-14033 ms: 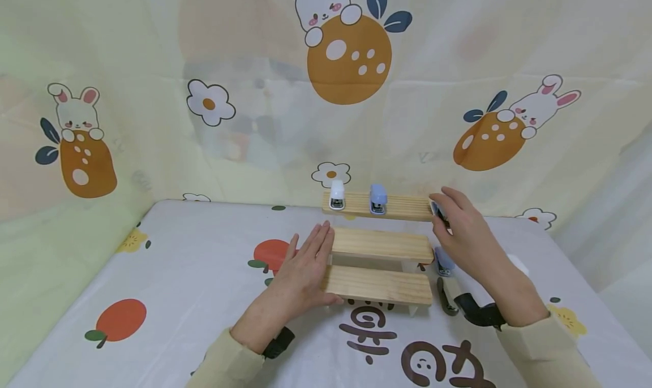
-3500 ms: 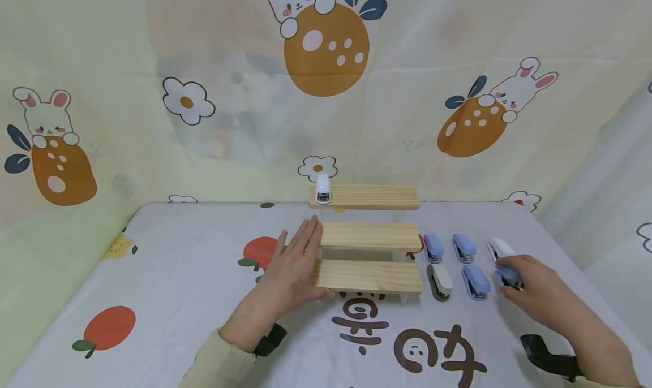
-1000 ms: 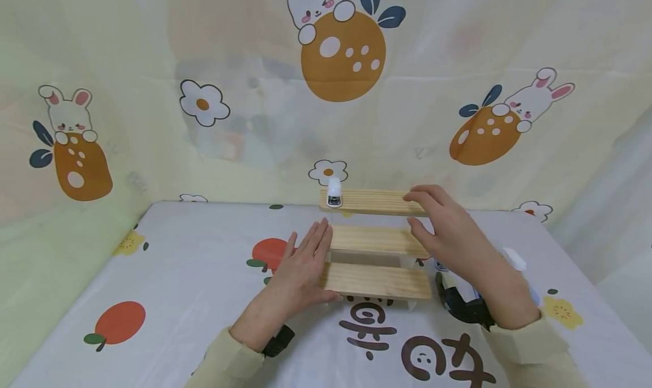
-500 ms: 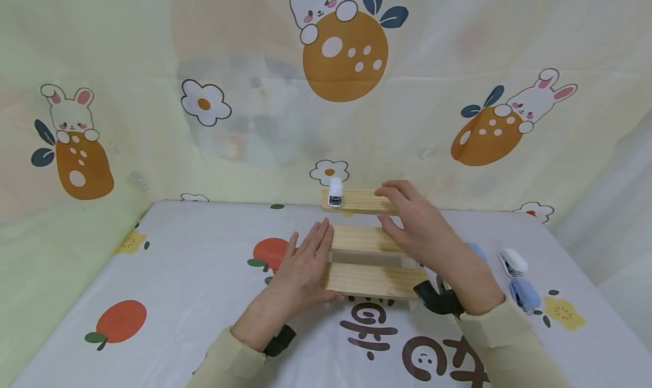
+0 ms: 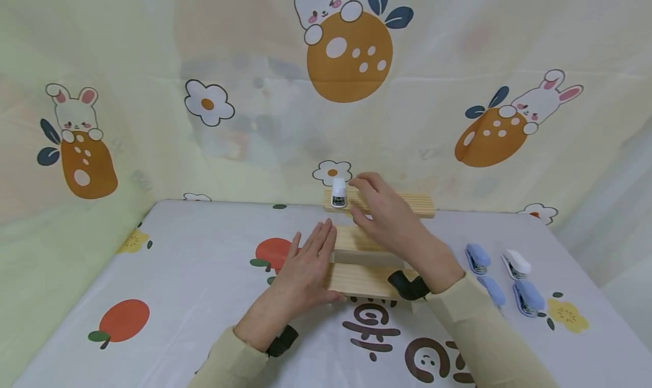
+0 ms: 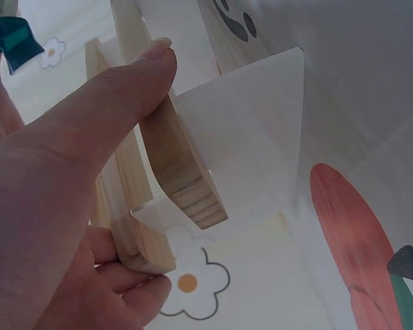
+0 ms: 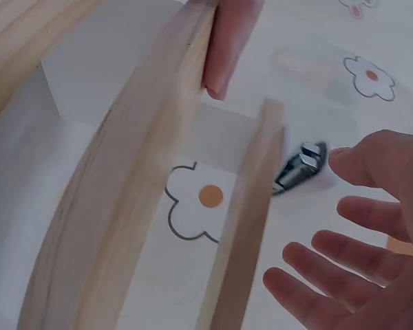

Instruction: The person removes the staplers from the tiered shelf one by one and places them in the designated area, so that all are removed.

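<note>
A white mini stapler (image 5: pixel 338 193) stands at the left end of the top shelf (image 5: pixel 415 203) of a three-step wooden stand. My right hand (image 5: pixel 389 215) is beside it, thumb and fingers spread on its right. In the right wrist view the thumb tip is close to the stapler (image 7: pixel 304 165), with a small gap. My left hand (image 5: pixel 303 269) rests against the left ends of the middle shelf (image 5: pixel 354 239) and bottom shelf (image 5: pixel 356 279), fingers straight. The left wrist view shows its thumb (image 6: pixel 155 65) over one shelf's edge and its fingertips (image 6: pixel 148 295) at another shelf's end.
Right of the stand, on the white patterned tablecloth (image 5: pixel 204 252), lie blue staplers (image 5: pixel 477 258) and a white stapler (image 5: pixel 517 263). My right forearm covers part of that group. A printed curtain (image 5: pixel 244 37) hangs right behind the top shelf.
Earlier the top shelf also held blue staplers; they are gone from it, and my right hand set one down on the right. Since then it has moved left along the shelf. My left hand stays put.
</note>
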A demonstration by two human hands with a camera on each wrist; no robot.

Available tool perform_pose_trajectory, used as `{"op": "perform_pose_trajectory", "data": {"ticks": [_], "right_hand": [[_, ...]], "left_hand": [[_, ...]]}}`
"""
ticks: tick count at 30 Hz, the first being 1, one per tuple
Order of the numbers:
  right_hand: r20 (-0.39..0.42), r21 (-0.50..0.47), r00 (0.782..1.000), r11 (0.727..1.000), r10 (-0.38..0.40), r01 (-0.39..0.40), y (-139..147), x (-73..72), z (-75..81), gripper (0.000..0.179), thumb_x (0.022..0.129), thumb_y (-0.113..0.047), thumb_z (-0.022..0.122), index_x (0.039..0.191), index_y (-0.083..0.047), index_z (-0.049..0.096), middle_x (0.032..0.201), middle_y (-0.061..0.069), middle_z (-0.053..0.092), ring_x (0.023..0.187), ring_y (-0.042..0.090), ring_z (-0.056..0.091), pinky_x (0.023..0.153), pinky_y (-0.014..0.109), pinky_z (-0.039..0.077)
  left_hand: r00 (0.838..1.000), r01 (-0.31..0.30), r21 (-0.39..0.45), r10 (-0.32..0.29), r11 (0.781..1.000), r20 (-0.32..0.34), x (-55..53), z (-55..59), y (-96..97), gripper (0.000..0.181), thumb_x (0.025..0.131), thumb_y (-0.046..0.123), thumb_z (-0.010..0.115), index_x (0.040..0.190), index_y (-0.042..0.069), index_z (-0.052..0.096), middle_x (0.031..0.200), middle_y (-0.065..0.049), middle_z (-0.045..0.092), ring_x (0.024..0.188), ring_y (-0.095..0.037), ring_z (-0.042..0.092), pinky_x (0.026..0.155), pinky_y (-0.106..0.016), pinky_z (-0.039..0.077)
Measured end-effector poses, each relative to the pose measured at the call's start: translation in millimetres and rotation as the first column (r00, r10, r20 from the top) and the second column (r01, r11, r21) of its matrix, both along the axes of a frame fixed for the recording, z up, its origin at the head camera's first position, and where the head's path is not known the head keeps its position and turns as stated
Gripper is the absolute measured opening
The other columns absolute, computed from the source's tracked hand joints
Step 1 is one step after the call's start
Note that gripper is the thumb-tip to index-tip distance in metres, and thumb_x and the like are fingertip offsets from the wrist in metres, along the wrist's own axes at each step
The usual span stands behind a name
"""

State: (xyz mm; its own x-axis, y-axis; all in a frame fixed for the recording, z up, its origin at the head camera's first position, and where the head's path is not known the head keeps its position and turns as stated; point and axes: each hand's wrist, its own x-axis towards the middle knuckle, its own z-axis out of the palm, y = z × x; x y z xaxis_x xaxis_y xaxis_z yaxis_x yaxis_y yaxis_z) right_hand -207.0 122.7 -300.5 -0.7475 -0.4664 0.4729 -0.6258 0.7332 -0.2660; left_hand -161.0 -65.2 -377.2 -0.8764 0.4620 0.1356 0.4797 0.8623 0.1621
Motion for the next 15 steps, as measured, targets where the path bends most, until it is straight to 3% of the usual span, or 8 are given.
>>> {"op": "perform_pose_trajectory", "data": {"ticks": [15], "right_hand": [[0.038, 0.071, 0.999, 0.997, -0.029, 0.026, -28, -18.6, -4.8, 0.046, 0.094, -0.018, 0.068, 0.137, -0.007, 0.055, 0.145, 0.019, 0.045, 0.124, 0.037, 0.055, 0.098, 0.047, 0.053]], "left_hand": [[1.0, -0.01, -0.01, 0.01, 1.0, 0.004, 0.0, -0.6, 0.2, 0.13, 0.064, 0.058, 0.087, 0.159, 0.006, 0.015, 0.168, -0.008, 0.015, 0.155, -0.024, 0.014, 0.123, -0.056, 0.018]]}}
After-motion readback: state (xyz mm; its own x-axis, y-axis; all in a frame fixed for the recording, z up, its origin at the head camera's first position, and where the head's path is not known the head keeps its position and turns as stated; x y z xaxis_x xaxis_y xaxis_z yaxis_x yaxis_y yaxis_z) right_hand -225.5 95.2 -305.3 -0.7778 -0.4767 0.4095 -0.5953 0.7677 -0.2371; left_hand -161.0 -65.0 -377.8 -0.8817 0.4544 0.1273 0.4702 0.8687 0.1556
